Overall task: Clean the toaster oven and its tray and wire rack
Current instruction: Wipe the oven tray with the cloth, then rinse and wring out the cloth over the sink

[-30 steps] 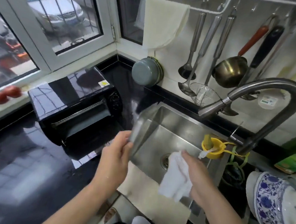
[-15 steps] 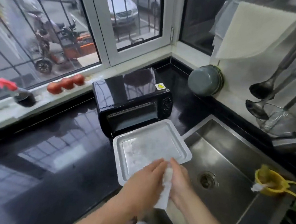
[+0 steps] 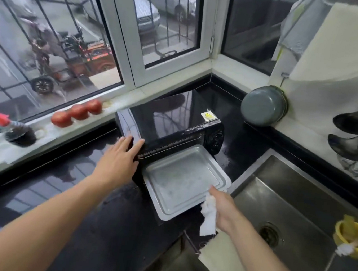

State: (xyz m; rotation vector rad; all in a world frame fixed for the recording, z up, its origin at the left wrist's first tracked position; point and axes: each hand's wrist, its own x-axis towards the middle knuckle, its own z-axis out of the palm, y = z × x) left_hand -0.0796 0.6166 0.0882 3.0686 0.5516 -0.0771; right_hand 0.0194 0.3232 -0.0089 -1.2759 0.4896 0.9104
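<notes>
From the head camera, your tray [image 3: 182,180] lies flat on the toaster oven's [image 3: 175,122] lowered door, its long axis running from the oven mouth toward you and the sink [image 3: 297,212]. Your right hand [image 3: 224,209] touches the tray's near right corner, fingers curled around a white cloth [image 3: 208,217]. Your left hand [image 3: 120,160] rests flat, fingers spread, on the oven's top left front corner, bracing it. The tray holds nothing. The sink, just right, is bare apart from a yellow cup [image 3: 351,239] with a brush.

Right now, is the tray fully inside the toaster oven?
No, the tray sticks out of the toaster oven, its near corner at the right hand.
</notes>
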